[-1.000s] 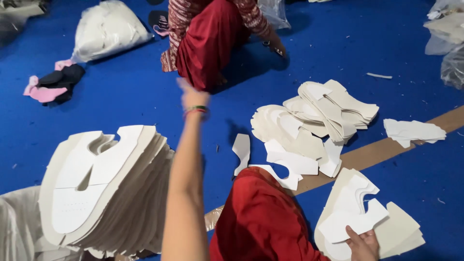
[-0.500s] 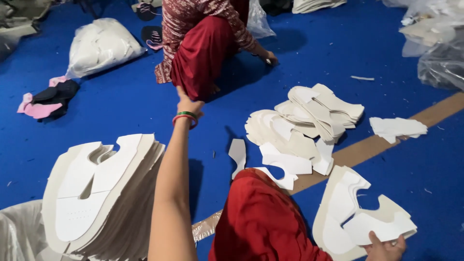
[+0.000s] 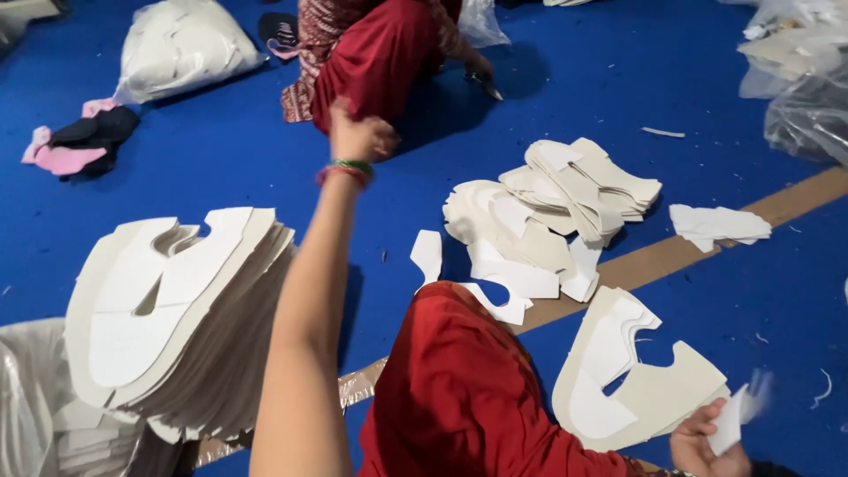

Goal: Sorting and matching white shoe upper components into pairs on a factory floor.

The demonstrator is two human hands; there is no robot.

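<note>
My left arm stretches forward over the blue floor, and my left hand point(image 3: 358, 137), with red and green bangles at the wrist, is closed in a fist with nothing visible in it. It hangs just in front of another person in red clothes point(image 3: 380, 53) who sits opposite. At the bottom right, my right hand point(image 3: 702, 440) pinches a small white scrap point(image 3: 738, 415), which is blurred. It is beside a short stack of cream shoe-shaped cut pieces point(image 3: 636, 380). My red-clad knee point(image 3: 459, 389) fills the bottom middle.
A tall stack of cream cut pieces point(image 3: 177, 309) leans at the left above a clear plastic bag point(image 3: 26, 406). Loose white offcuts point(image 3: 548, 221) lie in the middle, with more offcuts point(image 3: 717, 223) by the brown tape strip point(image 3: 707, 247). A stuffed bag point(image 3: 181, 49) and dark and pink cloth point(image 3: 84, 141) lie far left.
My right hand has come off the short stack and now holds a white scrap to its right. My left arm stays raised, its hand a little nearer the other person.
</note>
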